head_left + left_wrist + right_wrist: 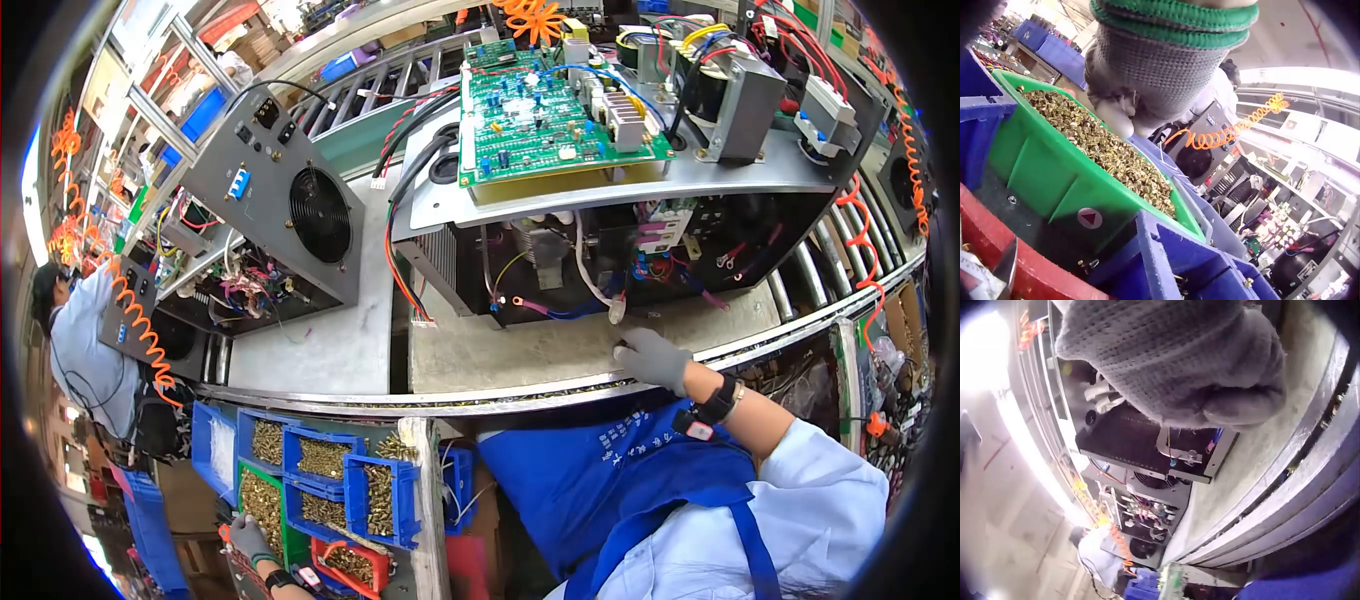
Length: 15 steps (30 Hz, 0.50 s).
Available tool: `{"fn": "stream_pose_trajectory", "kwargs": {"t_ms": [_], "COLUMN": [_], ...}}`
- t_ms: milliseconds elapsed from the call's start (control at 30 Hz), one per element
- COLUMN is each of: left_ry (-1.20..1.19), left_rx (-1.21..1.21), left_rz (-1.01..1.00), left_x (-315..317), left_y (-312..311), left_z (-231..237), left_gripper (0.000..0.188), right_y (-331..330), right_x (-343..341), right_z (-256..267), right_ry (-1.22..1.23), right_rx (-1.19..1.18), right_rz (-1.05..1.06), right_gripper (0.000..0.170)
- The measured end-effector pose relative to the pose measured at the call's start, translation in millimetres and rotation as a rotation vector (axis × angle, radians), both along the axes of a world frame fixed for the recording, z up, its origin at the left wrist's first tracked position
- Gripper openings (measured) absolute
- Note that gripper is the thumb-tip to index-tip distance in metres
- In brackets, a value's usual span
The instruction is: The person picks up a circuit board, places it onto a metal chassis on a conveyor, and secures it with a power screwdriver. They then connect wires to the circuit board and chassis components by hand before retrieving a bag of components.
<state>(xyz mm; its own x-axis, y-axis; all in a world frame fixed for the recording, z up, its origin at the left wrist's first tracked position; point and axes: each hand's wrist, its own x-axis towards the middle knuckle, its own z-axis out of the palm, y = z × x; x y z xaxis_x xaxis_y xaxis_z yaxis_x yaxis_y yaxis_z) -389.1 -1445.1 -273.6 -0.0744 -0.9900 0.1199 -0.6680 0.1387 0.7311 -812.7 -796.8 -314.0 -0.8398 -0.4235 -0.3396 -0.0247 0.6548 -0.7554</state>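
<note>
My left hand (250, 540), in a grey glove with a green cuff, is at the edge of the green bin (296, 540) full of small brass-coloured fasteners (260, 502). In the left wrist view the gloved hand (1154, 75) is over the far side of that bin, fingers bent downward; I cannot tell whether they pinch anything. My right hand (652, 358), also gloved, is over the front of the bench, just before the open black chassis (600, 260). Its fingers are loosely bent in the right wrist view, with nothing visible in them. A purple-sleeved cable (550, 312) lies inside the chassis.
A green circuit board (540, 120) and transformers (745, 100) sit on top of the chassis. Left of it stands another unit with a fan (320, 215). Blue bins (325, 455) and a red-rimmed bin (350, 565) surround the green one. Another person (95, 350) is at far left.
</note>
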Motion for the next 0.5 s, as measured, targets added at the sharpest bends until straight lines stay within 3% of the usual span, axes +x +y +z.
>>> {"fn": "stream_pose_trajectory", "kwargs": {"t_ms": [67,100,167,233,267,400,500], "left_ry": [-0.074,-0.059,-0.028,-0.007,-0.018,0.079,0.243], "left_rx": [-0.005,0.005,0.028,0.007,0.001,-0.056,-0.111], "left_rz": [0.041,0.076,0.060,0.142,0.137,0.033,-0.323], "left_x": [-3.4,-8.2,0.3,-6.7,-5.5,-31.1,-111.9], "left_y": [-0.8,6.1,-4.4,13.8,14.2,34.9,126.1], "left_z": [2.1,4.9,-1.5,6.8,9.0,43.3,93.3], "left_gripper": [0.016,0.015,0.017,0.016,0.006,0.009,0.017], "right_y": [-12.9,-18.3,-27.1,-26.5,-24.2,-15.7,-5.1], "right_x": [-2.8,-3.1,-1.1,-2.3,0.5,4.1,3.5], "right_z": [-10.6,-21.9,-41.0,-32.8,-29.1,-16.9,-15.0], "right_ry": [0.242,0.242,0.537,0.508,0.469,0.415,0.309], "right_rx": [0.256,0.242,0.173,0.203,0.243,0.176,0.107], "right_rz": [0.110,0.098,-0.029,-0.020,0.006,-0.014,0.011], "right_gripper": [0.031,0.031,0.026,0.033,0.042,0.041,0.043]}}
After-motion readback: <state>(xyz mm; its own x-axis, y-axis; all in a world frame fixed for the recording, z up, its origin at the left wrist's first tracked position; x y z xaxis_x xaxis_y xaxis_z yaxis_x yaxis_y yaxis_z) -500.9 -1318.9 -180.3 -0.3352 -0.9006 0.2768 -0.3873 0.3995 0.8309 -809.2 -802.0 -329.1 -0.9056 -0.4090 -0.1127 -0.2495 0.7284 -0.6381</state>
